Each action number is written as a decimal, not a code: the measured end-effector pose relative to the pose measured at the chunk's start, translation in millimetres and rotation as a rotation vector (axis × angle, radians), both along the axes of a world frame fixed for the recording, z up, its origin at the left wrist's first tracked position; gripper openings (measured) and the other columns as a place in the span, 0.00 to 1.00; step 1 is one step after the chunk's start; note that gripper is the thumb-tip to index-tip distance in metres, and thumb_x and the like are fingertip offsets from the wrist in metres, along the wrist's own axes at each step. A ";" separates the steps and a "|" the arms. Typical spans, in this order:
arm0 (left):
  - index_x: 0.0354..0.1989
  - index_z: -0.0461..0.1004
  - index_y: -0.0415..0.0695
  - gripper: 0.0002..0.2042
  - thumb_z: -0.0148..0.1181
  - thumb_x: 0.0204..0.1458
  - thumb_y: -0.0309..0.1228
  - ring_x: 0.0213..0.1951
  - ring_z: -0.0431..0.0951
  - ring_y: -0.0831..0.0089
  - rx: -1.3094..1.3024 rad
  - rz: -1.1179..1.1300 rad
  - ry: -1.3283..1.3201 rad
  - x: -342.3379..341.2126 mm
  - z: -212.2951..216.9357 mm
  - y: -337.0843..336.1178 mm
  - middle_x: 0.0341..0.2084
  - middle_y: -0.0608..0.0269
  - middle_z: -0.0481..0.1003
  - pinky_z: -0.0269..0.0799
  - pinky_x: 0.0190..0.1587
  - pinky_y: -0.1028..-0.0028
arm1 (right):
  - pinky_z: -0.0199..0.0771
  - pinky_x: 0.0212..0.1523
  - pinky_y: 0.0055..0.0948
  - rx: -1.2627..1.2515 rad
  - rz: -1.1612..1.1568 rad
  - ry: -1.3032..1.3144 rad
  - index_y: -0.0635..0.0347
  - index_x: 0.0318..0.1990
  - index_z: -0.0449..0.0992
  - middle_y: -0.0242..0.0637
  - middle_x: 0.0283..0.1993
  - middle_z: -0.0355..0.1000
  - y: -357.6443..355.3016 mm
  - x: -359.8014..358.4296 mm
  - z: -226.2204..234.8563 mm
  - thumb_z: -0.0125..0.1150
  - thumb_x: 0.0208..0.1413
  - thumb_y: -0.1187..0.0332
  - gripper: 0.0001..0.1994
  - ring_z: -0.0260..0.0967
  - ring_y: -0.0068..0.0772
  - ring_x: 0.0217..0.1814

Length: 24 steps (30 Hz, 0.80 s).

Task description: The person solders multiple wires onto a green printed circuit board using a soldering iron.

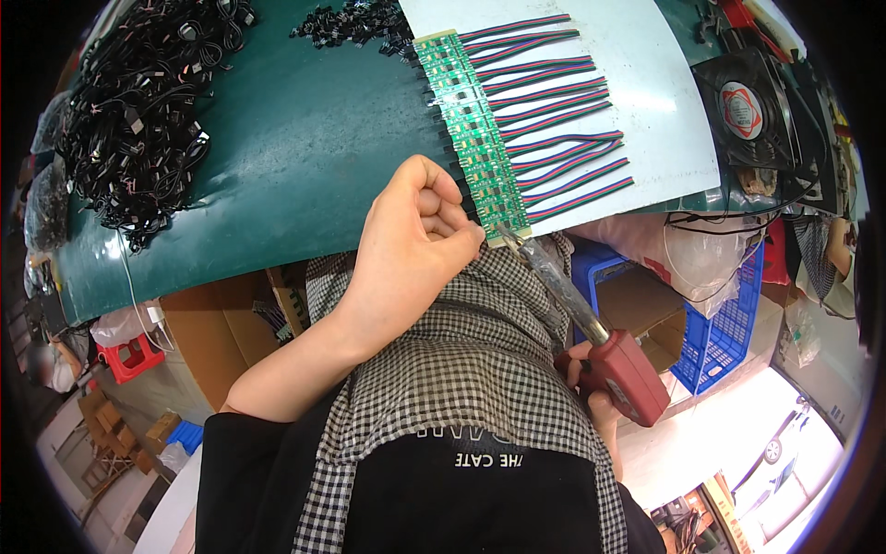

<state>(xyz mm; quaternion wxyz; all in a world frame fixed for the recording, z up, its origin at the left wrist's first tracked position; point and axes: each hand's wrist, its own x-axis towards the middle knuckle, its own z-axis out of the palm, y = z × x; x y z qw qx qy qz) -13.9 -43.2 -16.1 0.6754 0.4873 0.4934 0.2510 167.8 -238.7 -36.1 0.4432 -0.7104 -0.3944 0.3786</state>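
A long green circuit board panel [483, 148] lies at the table's front edge, with multicoloured wires [554, 100] running off its right side. Along its left side sits a row of small black parts, partly hidden by my hand. My left hand [401, 245] is closed, thumb and forefinger pinched at the panel's near left corner; whatever is between them is too small to make out. My right hand [602, 406] is wrapped round the handle of a red soldering gun [632, 377]. The gun's tip touches or hovers just over the panel's near end; I cannot tell which.
A heap of black cables [138, 120] covers the left of the green table [277, 138]. Small black connectors [355, 26] are piled at the back. Under the wires lies a white sheet [651, 120]. A black fan [746, 111] stands at right, above a blue crate [729, 323].
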 end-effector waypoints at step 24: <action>0.45 0.67 0.49 0.17 0.53 0.43 0.23 0.33 0.72 0.68 1.091 0.210 1.787 -150.3 -18.8 130.9 0.31 0.63 0.66 0.74 0.28 0.71 | 0.58 0.17 0.20 0.276 -0.233 0.379 0.68 0.46 0.61 0.41 0.38 0.65 37.0 -5.7 -11.2 0.63 0.39 0.42 0.37 0.59 0.24 0.17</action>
